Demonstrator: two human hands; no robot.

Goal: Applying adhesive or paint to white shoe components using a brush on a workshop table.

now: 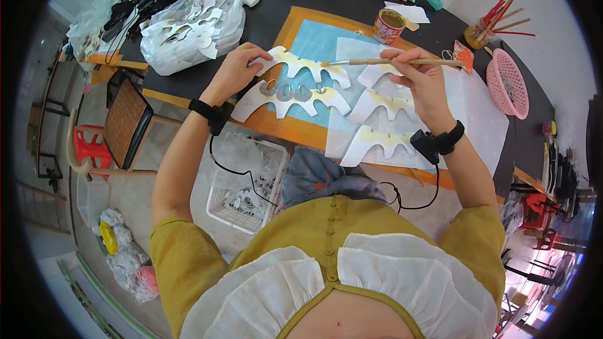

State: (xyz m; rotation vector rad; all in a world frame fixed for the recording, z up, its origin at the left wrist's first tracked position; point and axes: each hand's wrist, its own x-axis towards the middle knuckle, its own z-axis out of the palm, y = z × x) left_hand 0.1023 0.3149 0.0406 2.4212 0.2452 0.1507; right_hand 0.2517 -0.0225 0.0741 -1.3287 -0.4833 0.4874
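Note:
My left hand (237,70) pinches the left end of a white scalloped cut-out (298,64) smeared with yellowish paste. Between the fingers of my right hand (422,81) is a long thin paintbrush (370,61), its bristles touching that cut-out near the middle. Just below lies a second white cut-out (251,104) with several grey oval rings along it. To the right, more pasted cut-outs (384,105) lie in a column under my right hand and wrist. A blue sheet (312,32) is beneath the work. Beyond the brush stands an open tin (388,26) of brownish paste.
A clear plastic bag (160,53) of white cut-outs sits at the left on the dark table. On the right are a pink basket (510,81) and a jar (478,36) of sticks. A white crate (242,215) stands below. Black cables (251,182) hang from both wristbands.

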